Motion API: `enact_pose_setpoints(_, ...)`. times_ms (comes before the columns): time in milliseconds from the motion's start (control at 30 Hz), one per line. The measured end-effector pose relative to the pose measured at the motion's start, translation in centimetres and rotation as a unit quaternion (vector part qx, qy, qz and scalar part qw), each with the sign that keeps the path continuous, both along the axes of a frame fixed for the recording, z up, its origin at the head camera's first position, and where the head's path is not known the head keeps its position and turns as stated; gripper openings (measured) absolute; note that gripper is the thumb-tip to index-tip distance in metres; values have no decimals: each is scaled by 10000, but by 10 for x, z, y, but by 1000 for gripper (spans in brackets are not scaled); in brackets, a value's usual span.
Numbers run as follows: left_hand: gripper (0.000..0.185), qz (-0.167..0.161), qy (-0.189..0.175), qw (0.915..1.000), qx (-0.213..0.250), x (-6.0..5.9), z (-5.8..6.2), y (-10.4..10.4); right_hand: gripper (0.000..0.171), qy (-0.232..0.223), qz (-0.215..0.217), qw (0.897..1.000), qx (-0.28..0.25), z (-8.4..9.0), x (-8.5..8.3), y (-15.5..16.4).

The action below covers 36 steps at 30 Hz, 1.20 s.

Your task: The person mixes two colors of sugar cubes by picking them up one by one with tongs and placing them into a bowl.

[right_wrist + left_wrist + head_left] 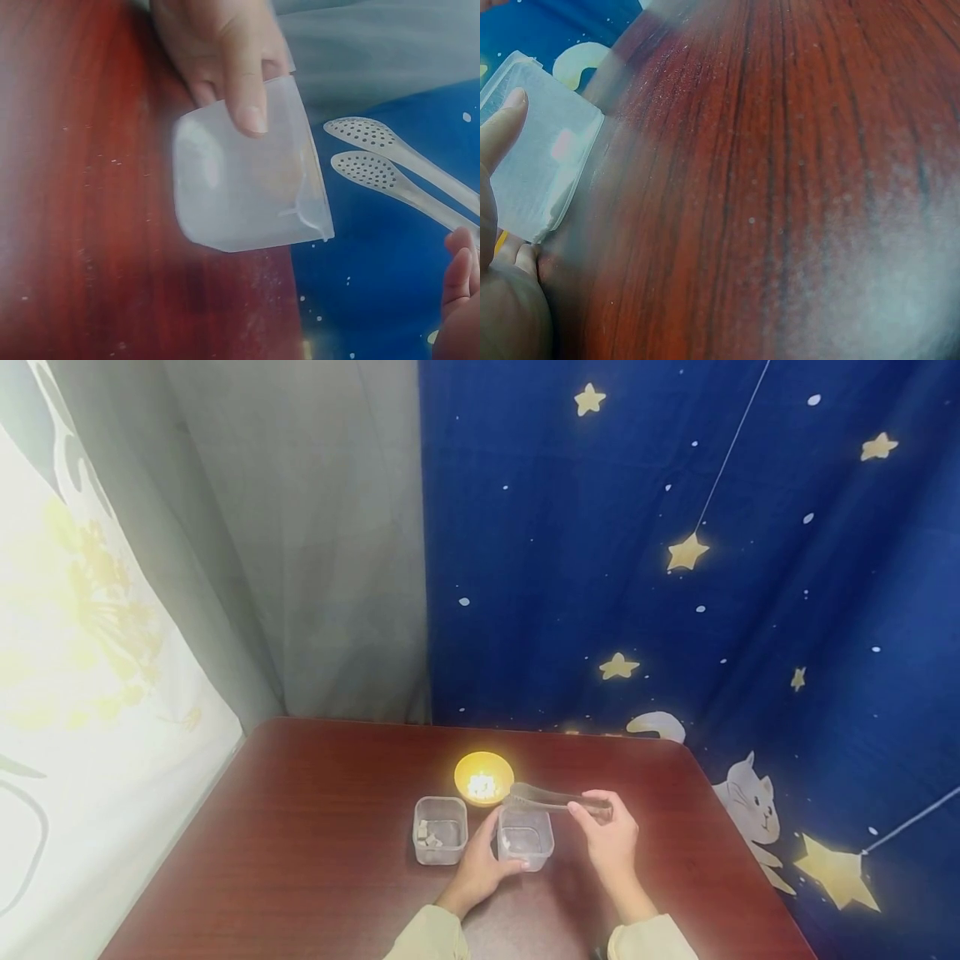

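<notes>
My left hand (477, 867) grips a clear plastic container (536, 863) by its sides, the thumb along the near wall. A small pale piece (506, 842) lies inside it at the left. In my right hand (613, 837) is a pair of tongs (558, 797), held level above that container. Their perforated tips (365, 170) stand slightly apart in the right wrist view, with nothing visible between them. Just behind is a yellow bowl (467, 763) with bright white pieces (482, 787) in it, overexposed in the head view.
A second clear container (441, 857), left of my left hand, holds several pale cube-like pieces (429, 837). Everything stands on a dark red wooden table (322, 827). A grey curtain (322, 543) and a blue star-patterned curtain (555, 552) hang behind it.
</notes>
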<state>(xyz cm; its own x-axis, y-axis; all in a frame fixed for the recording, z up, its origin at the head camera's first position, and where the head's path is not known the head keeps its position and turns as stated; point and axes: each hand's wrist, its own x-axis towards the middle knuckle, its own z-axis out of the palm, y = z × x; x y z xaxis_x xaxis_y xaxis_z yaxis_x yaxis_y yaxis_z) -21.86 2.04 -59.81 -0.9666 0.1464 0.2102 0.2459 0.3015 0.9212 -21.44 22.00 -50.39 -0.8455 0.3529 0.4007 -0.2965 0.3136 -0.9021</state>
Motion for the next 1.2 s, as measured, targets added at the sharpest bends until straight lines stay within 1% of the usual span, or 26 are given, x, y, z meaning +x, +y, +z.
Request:
enact_pose_setpoints(200, 101, -18, -47, 9999, 94, 0, 1, 0, 23, -161, 29, 9999, 24, -5, 4, 3)
enact_pose_setpoints(367, 100, -17, -62, 9999, 109, 0, 2, -1, 24, -224, 95, 9997, -96, -4, 6, 5)
enact_pose_setpoints(500, 100, -25, -23, 9999, 101, -1, 3, -1, 24, -274, 190, 9994, -116, 13, 16, -1)
enact_pose_setpoints(600, 99, -43, 15, 9999, 141, -2, 3, -2, 24, -351, 218, 9991, 40, 28, 24, -6)
enact_pose_setpoints(700, 100, -63, 30, 9999, 145, -3, 3, -2, 24, -473, 254, 9983, 246, 30, 27, -6)
enact_pose_setpoints(800, 100, -55, 28, 9999, 107, -3, 2, -2, 25, -524, 374, 9964, 547, 28, 26, -5)
enact_pose_setpoints(967, 100, -84, 39, 9999, 138, -3, 2, -2, 28, -672, 553, 9920, 919, 4, 13, 5)
enact_pose_setpoints(1033, 100, -111, 23, 9998, 148, -3, 1, -2, 28, -715, 627, 9906, 986, -6, 7, 10)
enact_pose_setpoints(1200, 100, -97, -18, 9999, 133, -3, 1, -1, 27, -542, 1002, 9854, 1263, -10, 2, 16)
